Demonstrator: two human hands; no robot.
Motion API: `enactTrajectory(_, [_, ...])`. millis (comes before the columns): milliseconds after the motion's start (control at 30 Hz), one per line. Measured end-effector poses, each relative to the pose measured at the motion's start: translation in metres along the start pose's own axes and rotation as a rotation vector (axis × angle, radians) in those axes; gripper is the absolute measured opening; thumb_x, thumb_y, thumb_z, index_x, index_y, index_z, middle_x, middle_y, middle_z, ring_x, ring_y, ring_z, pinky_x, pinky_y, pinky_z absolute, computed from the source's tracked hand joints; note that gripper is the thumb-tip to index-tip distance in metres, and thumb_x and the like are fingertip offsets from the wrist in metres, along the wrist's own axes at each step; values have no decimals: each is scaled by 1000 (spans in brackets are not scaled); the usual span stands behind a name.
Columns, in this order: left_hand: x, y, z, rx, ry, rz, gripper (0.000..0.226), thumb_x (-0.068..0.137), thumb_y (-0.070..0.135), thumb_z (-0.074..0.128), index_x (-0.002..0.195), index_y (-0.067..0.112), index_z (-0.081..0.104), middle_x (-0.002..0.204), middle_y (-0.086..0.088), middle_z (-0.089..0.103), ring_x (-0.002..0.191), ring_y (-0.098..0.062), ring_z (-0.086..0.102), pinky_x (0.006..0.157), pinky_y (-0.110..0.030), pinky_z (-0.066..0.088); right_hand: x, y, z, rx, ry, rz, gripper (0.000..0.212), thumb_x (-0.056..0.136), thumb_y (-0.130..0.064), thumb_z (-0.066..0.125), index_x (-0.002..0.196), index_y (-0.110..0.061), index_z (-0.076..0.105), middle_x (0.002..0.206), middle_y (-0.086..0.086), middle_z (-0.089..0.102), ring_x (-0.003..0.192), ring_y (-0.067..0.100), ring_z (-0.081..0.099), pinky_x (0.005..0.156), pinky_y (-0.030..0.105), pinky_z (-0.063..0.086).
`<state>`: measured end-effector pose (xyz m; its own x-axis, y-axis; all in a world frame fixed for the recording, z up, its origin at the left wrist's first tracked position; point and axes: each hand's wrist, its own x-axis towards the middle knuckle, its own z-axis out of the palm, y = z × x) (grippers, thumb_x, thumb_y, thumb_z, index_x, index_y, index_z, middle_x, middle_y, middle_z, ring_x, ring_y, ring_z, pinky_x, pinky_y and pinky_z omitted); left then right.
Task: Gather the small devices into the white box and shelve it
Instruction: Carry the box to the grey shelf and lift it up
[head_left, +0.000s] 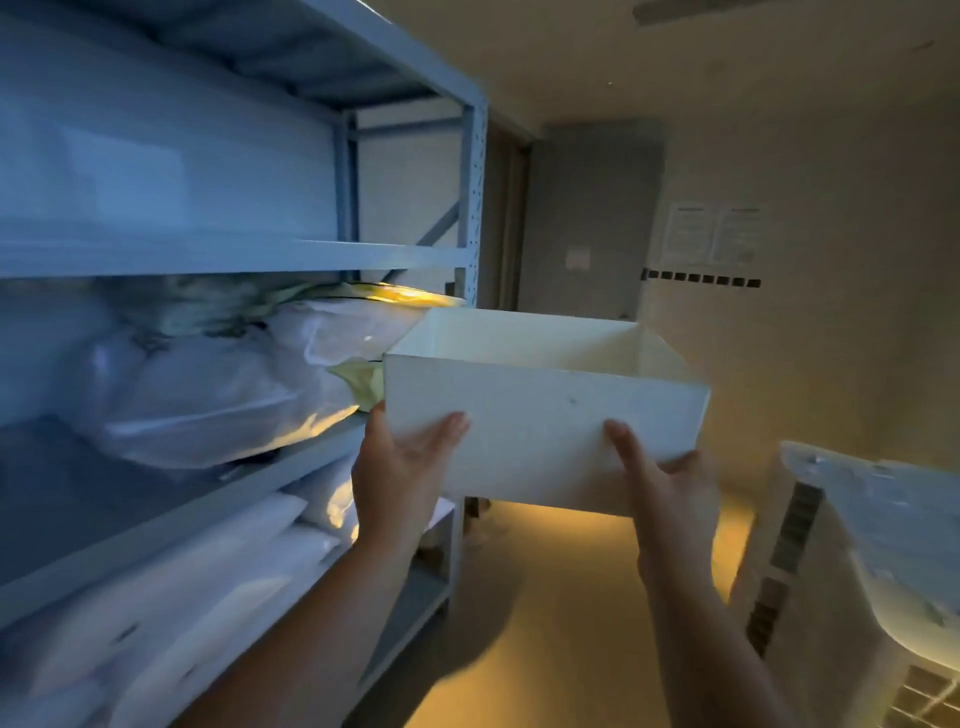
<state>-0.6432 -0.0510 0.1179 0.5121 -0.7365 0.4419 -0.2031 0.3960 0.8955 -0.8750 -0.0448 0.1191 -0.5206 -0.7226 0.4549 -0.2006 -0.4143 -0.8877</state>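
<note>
Left hand (410, 470) and right hand (662, 486) grip the white box (545, 410) from beneath. Advised: hold it level, clear the plastic-wrapped bundle (208, 389), seat it squarely on the shelf (78, 486).

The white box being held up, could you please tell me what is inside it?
Only the upper inner walls of the white box show, and they are bare. Its near wall hides the floor of the box, so whatever lies there cannot be seen.

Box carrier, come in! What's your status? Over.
Left hand, right hand both gripping white box. Box in air beside shelving unit. Plastic-wrapped bundle crowds nearest shelf.
</note>
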Motion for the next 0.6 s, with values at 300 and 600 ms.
enactTrajectory(300, [41, -13, -7, 134, 260, -11, 66, 58, 71, 83, 110, 38, 62, 99, 22, 74, 91, -4, 71, 84, -44, 59, 48, 30, 81, 205, -258, 102, 62, 67, -69, 79, 119, -44, 59, 99, -34, 67, 92, -7, 64, 67, 23, 49])
enactTrajectory(600, [78, -5, 0, 304, 434, 34, 72, 55, 78, 75, 107, 31, 59, 95, 21, 68, 89, -7, 66, 70, -26, 49, 91, 40, 143, 278, -400, 131, 72, 61, -76, 77, 123, -45, 56, 111, -18, 70, 105, 11, 67, 92, 49, 57])
